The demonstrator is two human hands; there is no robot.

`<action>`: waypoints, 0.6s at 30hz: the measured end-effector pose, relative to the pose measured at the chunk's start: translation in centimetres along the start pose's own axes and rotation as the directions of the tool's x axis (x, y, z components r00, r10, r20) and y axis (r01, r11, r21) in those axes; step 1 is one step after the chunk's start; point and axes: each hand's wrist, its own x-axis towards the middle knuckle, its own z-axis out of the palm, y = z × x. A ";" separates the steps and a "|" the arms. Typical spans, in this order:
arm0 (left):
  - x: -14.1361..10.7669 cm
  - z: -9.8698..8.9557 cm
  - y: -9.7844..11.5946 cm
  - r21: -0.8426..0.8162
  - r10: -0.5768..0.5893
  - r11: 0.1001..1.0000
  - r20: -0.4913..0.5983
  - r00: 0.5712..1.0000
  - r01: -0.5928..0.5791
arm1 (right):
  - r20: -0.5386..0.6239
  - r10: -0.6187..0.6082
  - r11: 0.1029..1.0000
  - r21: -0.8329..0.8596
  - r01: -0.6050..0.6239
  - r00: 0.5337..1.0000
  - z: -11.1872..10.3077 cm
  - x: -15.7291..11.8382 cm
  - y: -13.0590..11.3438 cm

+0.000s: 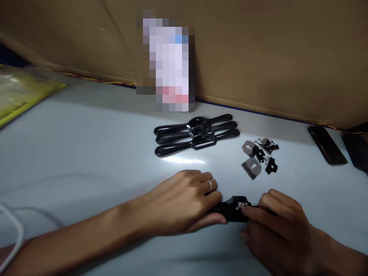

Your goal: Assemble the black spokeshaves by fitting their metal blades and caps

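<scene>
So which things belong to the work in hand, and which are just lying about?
Likely work:
- held black two-handled tool
- three matching black tools
- flat grey metal plates
- small notched black pieces

Lying about:
- black rectangular phone
- yellow-edged clear plastic bag

This looks like a small workshop or assembly bench. Three matching black tools (201, 134) lie side by side on a smooth grey table (100, 130), a fourth tool (234, 215) is nearer, and loose plates (249, 171) and screws (258, 142) cluster beside the row. Brown board (273, 57) backs it, coloured wires (100, 81) along its foot.
</scene>
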 end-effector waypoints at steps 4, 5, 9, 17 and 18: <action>0.0 0.0 0.0 -0.005 -0.004 1.000 0.007 1.000 0.004 | 0.044 0.061 0.998 -0.034 -0.059 0.997 -0.2 0.1 0.2; 0.0 0.0 0.1 -0.003 -0.004 1.000 0.008 1.000 0.004 | 0.042 0.043 0.999 -0.021 -0.042 0.998 -0.1 0.1 0.3; 0.1 -0.1 0.1 0.004 -0.001 1.000 -0.006 1.000 0.001 | -0.006 -0.068 0.997 0.026 0.068 0.998 0.0 0.4 0.2; 0.0 -0.1 0.0 -0.002 -0.006 1.000 0.003 1.000 0.006 | 0.084 0.001 1.000 -0.025 0.001 0.996 -0.1 0.1 0.4; 0.0 -0.1 0.0 -0.003 -0.007 1.000 0.000 1.000 0.007 | 0.089 0.017 1.000 -0.023 -0.015 0.996 -0.1 0.0 0.5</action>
